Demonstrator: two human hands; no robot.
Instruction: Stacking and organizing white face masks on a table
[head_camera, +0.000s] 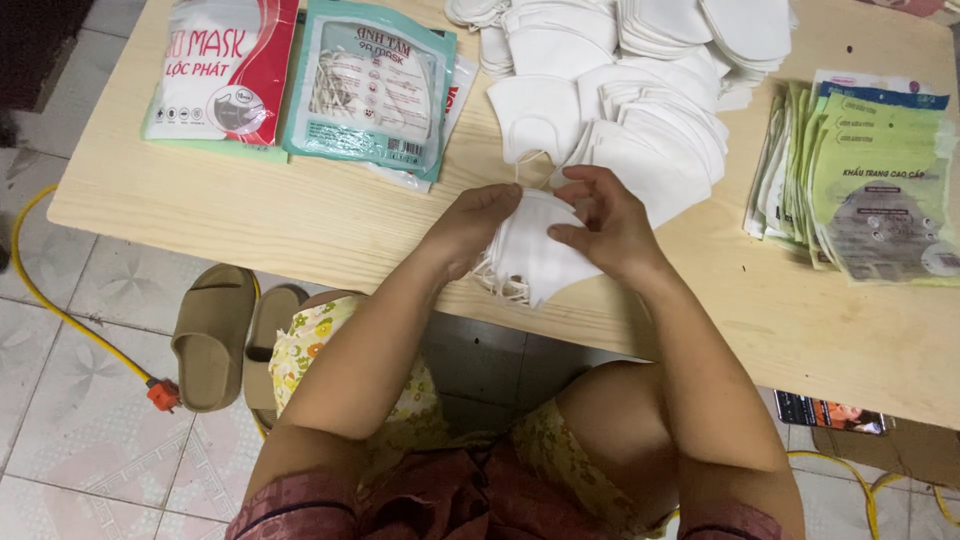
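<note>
Both my hands hold a small stack of white face masks (535, 255) just above the near part of the wooden table (300, 215). My left hand (470, 225) grips the stack's left side. My right hand (600, 220) pinches its top and right side, fingers curled over the masks. Elastic ear loops hang from the stack's lower left. Right behind my hands lies a big loose pile of white masks (620, 90), fanned out across the middle and far part of the table.
Two packed mask bags, a red-and-white mask bag (225, 65) and a teal mask bag (370, 85), lie at the far left. A stack of green empty mask bags (865, 180) sits at the right. Tan slippers (230, 330) and a yellow cable (70, 320) are on the tiled floor.
</note>
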